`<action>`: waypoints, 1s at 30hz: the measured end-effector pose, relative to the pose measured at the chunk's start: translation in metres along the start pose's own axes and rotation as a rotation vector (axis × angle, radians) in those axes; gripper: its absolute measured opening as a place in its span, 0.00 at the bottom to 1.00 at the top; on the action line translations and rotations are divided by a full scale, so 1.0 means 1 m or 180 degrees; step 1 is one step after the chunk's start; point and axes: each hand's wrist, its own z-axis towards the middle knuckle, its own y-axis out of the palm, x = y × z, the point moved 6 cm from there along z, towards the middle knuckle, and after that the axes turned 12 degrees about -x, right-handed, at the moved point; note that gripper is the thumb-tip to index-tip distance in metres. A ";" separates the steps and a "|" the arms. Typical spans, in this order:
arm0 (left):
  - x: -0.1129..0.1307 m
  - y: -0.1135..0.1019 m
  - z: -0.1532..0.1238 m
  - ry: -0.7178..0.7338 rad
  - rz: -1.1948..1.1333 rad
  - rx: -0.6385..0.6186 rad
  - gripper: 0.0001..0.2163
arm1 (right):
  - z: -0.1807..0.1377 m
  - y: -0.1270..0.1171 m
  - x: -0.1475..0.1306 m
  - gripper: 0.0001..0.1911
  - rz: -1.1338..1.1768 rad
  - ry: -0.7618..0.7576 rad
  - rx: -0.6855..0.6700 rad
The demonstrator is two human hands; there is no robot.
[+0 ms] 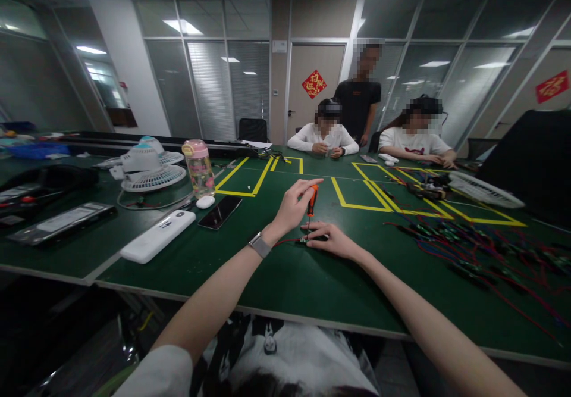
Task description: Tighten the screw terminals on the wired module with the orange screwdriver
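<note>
Left of centre in the frame, a white slab-shaped device (158, 237), a clear bottle with a pink lid (199, 168) and a dark phone (220, 212) lie or stand on the green table (196, 290). They seem far enough from the left forearm to leave that wrist free to turn.

Nearer the middle, a red wire (282, 243) runs to the small part (303, 240), which lies on the table at the centre of the frame. That wire should be left slack, since a pull on it could swing the part from under the tool. Just above, the left hand (289, 206) is closed round the orange and black handle of a screwdriver (311, 205), some fingers reaching past its top. The shaft points nearly straight down at the part, a good line to hold: tilting would likely make the tip slip. Steady downward pressure with small turns should serve best.

Slightly right of centre, the right hand (333, 240) rests low, fingertips at the part; whether they pinch it or only press it down, I cannot tell. They sit close beside the shaft, so fingertips are best kept clear of the tip.

Far right, tangled wired boards (482, 260) lie well apart from both hands.
</note>
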 end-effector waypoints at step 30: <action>-0.010 0.000 0.001 -0.0176 -0.0391 -0.0042 0.15 | 0.000 0.000 -0.001 0.16 0.0035 -0.0032 -0.0010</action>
